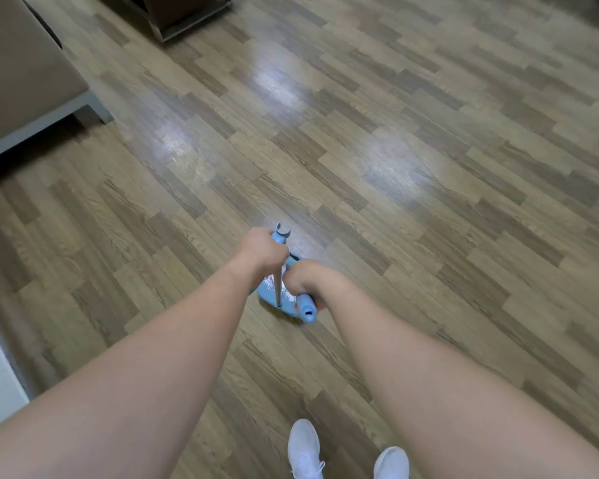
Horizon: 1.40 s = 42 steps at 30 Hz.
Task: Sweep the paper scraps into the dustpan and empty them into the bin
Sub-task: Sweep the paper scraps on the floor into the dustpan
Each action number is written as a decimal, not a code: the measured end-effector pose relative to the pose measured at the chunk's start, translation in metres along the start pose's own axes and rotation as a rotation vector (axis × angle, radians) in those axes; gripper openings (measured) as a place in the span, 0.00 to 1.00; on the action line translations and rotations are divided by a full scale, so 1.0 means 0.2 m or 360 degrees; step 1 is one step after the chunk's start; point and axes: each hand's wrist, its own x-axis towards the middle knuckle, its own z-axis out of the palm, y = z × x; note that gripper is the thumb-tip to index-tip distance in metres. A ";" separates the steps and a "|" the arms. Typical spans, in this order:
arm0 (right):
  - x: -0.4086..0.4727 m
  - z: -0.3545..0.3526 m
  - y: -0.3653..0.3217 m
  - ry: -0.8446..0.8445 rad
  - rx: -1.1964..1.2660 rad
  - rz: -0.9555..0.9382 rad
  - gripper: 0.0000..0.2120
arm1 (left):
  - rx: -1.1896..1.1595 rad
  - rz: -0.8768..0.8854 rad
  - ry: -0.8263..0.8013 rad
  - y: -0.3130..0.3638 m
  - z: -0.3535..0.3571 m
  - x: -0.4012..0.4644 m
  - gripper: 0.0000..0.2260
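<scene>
**Scraps gathered, bin not in sight**

The left hand (pixel 261 248) was wrapped tight around the pale blue plastic grip of a long-handled dustpan (pixel 280 236), whose thin metal shaft ran down between the two forearms. The right hand (pixel 306 280) was fisted around a second pale blue plastic handle (pixel 306 307), presumably the broom's, though the brush head itself was hidden beneath the hands.

Around them spread the wood-patterned plank floor (pixel 429 150), glossy in patches and free of any visible litter. A brown upholstered bench on a grey frame (pixel 25 81) stood at the upper left, well apart from the work. A pair of white trainers (pixel 305 447) showed at the bottom edge.

Directly under the hands lay the light blue dustpan tray (pixel 267 292), and in it a cluster of white paper scraps (pixel 286 292), partly covered by the shaft.

The sweeping therefore looked finished or nearly so. What remained was carrying the pan to the bin and tipping it out; no bin appeared anywhere in view.
</scene>
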 end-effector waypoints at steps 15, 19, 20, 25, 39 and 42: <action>-0.43 -0.30 -0.04 0.0057 0.0674 0.0036 0.09 | -0.0117 0.0015 0.0155 0.22 -0.14 -0.26 0.05; -0.56 -0.37 -0.07 0.0118 0.0628 -0.0007 0.10 | -0.0151 0.0040 0.0174 0.32 -0.17 -0.39 0.05; -0.57 -0.38 -0.07 0.0124 0.0582 -0.0004 0.11 | -0.0137 0.0047 0.0175 0.34 -0.17 -0.43 0.04; -0.71 -0.48 -0.05 0.0103 0.0542 -0.0003 0.09 | -0.0103 0.0113 0.0253 0.49 -0.21 -0.63 0.09; -1.34 -0.76 0.00 -0.0022 0.0841 -0.0358 0.08 | -0.0241 0.0064 0.0672 0.87 -0.34 -1.22 0.06; -1.45 -0.80 -0.03 -0.0095 0.0950 -0.0488 0.08 | -0.0228 0.0071 0.0749 0.96 -0.41 -1.29 0.05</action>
